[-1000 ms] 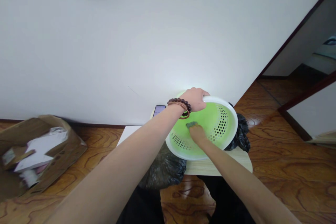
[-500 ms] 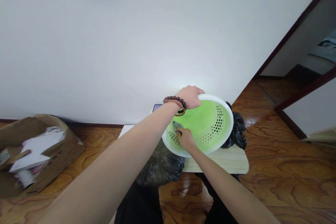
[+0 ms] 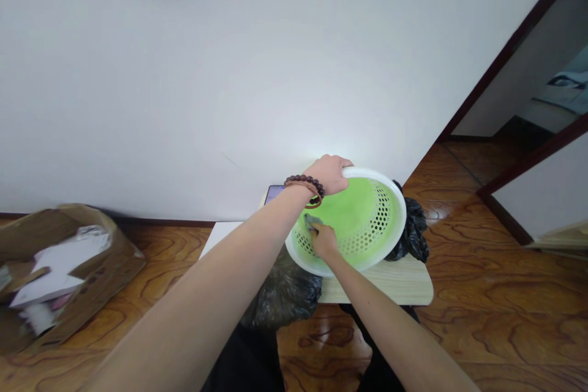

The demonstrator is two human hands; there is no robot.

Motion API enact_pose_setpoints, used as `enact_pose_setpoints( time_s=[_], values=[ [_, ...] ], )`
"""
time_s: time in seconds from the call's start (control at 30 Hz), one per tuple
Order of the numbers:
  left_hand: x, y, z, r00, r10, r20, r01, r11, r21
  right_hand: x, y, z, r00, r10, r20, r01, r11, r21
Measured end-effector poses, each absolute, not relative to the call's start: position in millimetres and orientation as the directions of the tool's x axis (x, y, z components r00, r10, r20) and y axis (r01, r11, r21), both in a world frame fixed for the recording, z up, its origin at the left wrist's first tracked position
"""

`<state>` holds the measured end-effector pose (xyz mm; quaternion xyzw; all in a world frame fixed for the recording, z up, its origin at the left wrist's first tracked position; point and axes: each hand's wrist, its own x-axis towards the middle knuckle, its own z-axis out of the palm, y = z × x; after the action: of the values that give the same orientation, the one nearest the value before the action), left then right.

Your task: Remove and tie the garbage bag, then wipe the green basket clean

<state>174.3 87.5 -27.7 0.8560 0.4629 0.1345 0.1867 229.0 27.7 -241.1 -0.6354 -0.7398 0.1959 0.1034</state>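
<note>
A green and white laundry basket (image 3: pixel 356 208) with rows of holes is tilted so that its inside faces me, above a pale wooden bench. At its far rim, my left hand (image 3: pixel 329 173) is closed on the white edge; a beaded bracelet circles that wrist. Inside the basket, my right hand (image 3: pixel 324 241) pinches a greyish cloth (image 3: pixel 312 220) against the left inner wall. Most of the cloth is bunched under the fingers. My left forearm hides part of the basket's left side.
Black plastic bags lie on both sides of the basket, one at the left (image 3: pixel 291 288) and another at the right (image 3: pixel 414 229). The bench (image 3: pixel 399 285) stands against a white wall. A phone-like screen (image 3: pixel 274 192) sits behind my left arm. On the floor at left is an open cardboard box (image 3: pixel 114 263).
The view has shifted slightly. Both hands keep nearly the same places on the basket, with the right hand still holding the cloth at its inner wall.
</note>
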Motion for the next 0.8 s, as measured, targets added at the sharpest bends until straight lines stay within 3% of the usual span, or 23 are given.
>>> enact_pose_setpoints(
  time_s=[0.1, 0.17, 0.27, 0.4, 0.5, 0.6, 0.67, 0.73, 0.8],
  values=[
    [173, 89, -28, 0.528, 0.847, 0.065, 0.748, -0.499, 0.437, 229, 26, -239, -0.208, 0.975, -0.078, 0.847, 0.139, -0.513],
    [173, 89, -28, 0.527, 0.848, 0.060, 0.749, -0.497, 0.438, 255, 27, -234, -0.275, 0.951, -0.138, 0.885, 0.194, -0.424],
    [175, 90, -29, 0.534, 0.844, 0.059, 0.742, -0.501, 0.446, 303, 28, -227, -0.244, 0.954, -0.175, 0.958, 0.210, -0.193],
    [180, 89, -31, 0.558, 0.825, 0.094, 0.713, -0.534, 0.454, 312, 28, -225, -0.178, 0.976, -0.128, 0.978, 0.161, -0.130],
    [185, 87, -32, 0.570, 0.816, 0.091, 0.709, -0.545, 0.447, 267, 28, -229, -0.160, 0.976, -0.145, 0.971, 0.129, -0.203],
    [186, 87, -33, 0.570, 0.817, 0.087, 0.720, -0.547, 0.428, 222, 28, -229, -0.155, 0.985, -0.075, 0.858, 0.097, -0.504],
    [185, 87, -33, 0.559, 0.825, 0.084, 0.731, -0.538, 0.420, 212, 28, -229, -0.165, 0.986, -0.018, 0.781, 0.120, -0.613],
    [183, 87, -33, 0.553, 0.830, 0.078, 0.734, -0.529, 0.425, 226, 25, -230, -0.227, 0.974, -0.015, 0.777, 0.172, -0.605],
    [182, 88, -33, 0.554, 0.829, 0.072, 0.730, -0.525, 0.437, 257, 22, -232, -0.290, 0.954, -0.073, 0.840, 0.218, -0.496]
  ],
)
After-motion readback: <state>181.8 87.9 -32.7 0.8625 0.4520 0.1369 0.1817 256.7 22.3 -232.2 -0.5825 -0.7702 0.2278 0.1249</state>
